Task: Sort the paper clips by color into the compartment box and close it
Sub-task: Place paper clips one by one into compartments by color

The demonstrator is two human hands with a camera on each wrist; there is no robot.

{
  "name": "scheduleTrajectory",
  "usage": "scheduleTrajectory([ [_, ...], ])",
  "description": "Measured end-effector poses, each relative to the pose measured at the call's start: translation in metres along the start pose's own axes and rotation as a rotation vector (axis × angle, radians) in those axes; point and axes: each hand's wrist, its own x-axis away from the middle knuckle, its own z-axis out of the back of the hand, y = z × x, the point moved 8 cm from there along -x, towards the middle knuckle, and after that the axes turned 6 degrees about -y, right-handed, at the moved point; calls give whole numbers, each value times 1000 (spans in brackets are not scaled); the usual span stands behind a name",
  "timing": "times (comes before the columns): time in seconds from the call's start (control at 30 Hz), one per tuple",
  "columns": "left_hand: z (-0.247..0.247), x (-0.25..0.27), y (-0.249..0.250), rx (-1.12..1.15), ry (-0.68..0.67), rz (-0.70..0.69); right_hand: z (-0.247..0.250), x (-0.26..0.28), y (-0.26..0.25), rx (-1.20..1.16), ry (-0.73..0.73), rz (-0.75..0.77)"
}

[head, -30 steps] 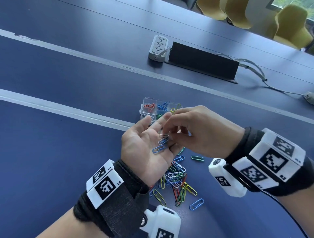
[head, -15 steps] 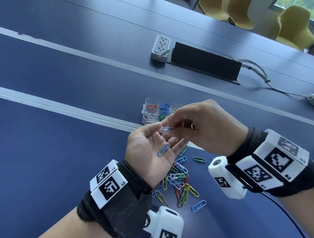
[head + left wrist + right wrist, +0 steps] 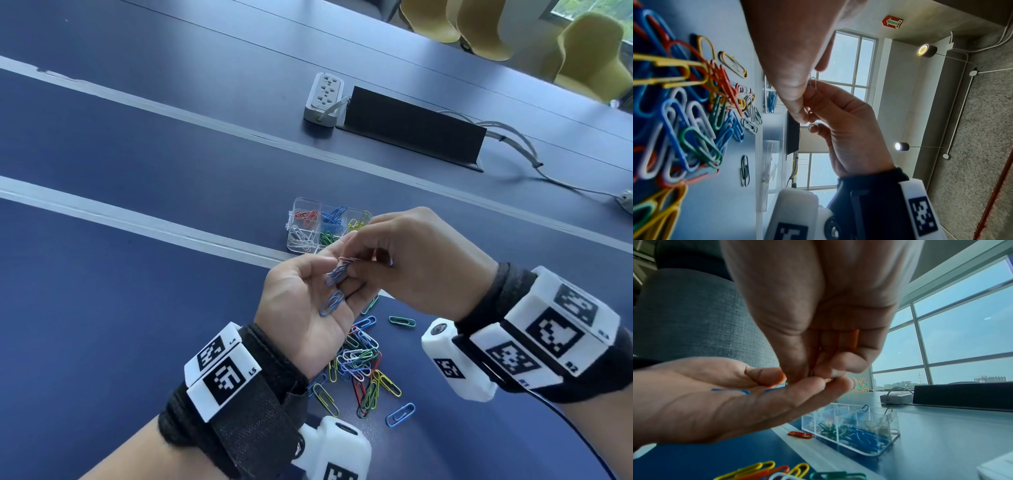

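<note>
My left hand [image 3: 308, 301] is palm up above the pile of mixed-colour paper clips [image 3: 359, 363]. One blue clip [image 3: 330, 303] lies loose on the palm. Its thumb is folded in onto a second blue clip [image 3: 337, 274] against the fingers. My right hand [image 3: 404, 263] reaches in from the right and pinches a pale clip [image 3: 350, 259] that touches this blue one; its colour is hard to tell. The clear compartment box [image 3: 290, 219] stands open just beyond the hands, with red, blue, yellow, white and green clips in separate cells. The right wrist view shows the box [image 3: 894, 439] and the pinch [image 3: 818, 374].
A white power strip [image 3: 323, 97], a black raised cable flap [image 3: 411, 133] and grey cables [image 3: 513, 137] lie farther back on the blue table. Yellow chairs [image 3: 589, 54] stand beyond it. A lone red clip [image 3: 800, 434] lies beside the box.
My right hand lifted a clip off the left palm and now holds it at the left fingertips. The left thumb has folded in onto a blue clip hanging from it.
</note>
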Motion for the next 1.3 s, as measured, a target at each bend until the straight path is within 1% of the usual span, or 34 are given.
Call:
scheduleTrajectory([
  [0.17,-3,0,0,-33,-5,-2,9,2,4,34,77,-25],
  [0.23,-4,-1,-1,-40,-5,3,10,3,6,46,83,-43],
  [0.33,-2,-1,-3,-32,28,13,10,5,8,43,81,-58],
  [0.47,6,0,-3,-40,94,18,20,4,20,15,161,-122],
  [0.57,9,1,0,-65,112,15,29,1,34,-9,219,-190],
  [0.63,11,2,3,-78,134,-5,32,-3,40,-16,231,-214],
  [0.7,15,2,5,-90,173,-16,29,-9,41,-16,193,-230],
  [0.8,21,3,3,-116,221,-7,20,-23,31,8,96,-234],
  [1.03,26,3,1,-134,247,15,1,-60,16,25,-23,-262],
  [1.2,28,3,6,-128,265,-22,-7,-71,12,-7,-71,-277],
  [1.3,28,3,7,-120,269,-25,-4,-73,14,-25,-42,-263],
])
